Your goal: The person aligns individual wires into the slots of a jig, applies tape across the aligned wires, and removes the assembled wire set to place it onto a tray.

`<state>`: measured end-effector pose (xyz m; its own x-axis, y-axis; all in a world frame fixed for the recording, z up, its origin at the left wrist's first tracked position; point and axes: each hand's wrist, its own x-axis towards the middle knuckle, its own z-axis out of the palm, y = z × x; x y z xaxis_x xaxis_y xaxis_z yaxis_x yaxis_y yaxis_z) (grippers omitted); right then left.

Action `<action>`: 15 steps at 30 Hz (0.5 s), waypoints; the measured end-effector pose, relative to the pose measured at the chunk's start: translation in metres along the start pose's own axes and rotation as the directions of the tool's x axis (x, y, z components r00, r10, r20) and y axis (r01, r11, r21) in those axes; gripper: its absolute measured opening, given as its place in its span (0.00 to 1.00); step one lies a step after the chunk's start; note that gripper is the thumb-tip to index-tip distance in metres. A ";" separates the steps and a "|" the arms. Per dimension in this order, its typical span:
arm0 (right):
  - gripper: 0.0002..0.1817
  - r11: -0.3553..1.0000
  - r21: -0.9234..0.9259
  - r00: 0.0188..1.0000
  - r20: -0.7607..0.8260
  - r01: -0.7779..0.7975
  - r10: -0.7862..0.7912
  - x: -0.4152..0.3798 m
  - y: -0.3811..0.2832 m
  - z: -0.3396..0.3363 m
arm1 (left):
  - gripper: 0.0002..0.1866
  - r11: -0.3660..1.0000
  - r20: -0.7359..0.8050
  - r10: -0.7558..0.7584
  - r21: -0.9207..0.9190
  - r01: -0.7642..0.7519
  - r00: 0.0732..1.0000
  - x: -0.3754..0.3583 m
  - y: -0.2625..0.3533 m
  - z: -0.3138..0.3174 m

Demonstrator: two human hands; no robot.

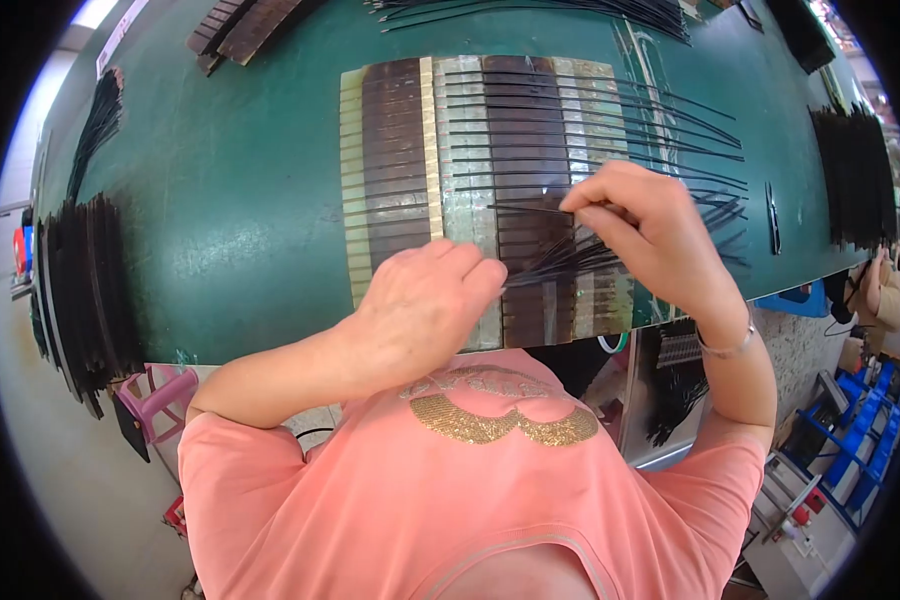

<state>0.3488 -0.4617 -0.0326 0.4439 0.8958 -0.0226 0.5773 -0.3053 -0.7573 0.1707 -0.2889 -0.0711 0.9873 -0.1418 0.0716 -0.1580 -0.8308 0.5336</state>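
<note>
Thin black wires (530,118) lie side by side across a slotted board (395,130) with dark and pale bands. Between its thumb and forefinger, my right hand (642,225) pinches the end of one black wire over the board's right half. My left hand (432,300) is closed at the board's front, its fingers curled round the left end of a loose bundle of black wires (580,262). That bundle fans out to the right under my right hand. The fingertips of my left hand are partly hidden.
Tall stacks of black strands stand at the table's left end (85,290) and right end (855,175). Black tweezers (773,218) lie right of the board. Dark slotted blocks (250,28) and more black wires (540,8) are at the far edge.
</note>
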 end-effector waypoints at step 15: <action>0.06 0.990 -0.071 0.992 -0.011 0.125 -0.126 0.020 0.028 0.040 | 0.08 0.997 -0.087 -0.025 0.068 0.031 0.996 -0.009 -0.017 -0.007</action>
<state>0.3470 -0.4395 -0.0804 0.3748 0.9237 0.0799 0.6753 -0.2129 -0.7062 0.1643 -0.2698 -0.0745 0.9886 -0.0742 0.1311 -0.1285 -0.8693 0.4773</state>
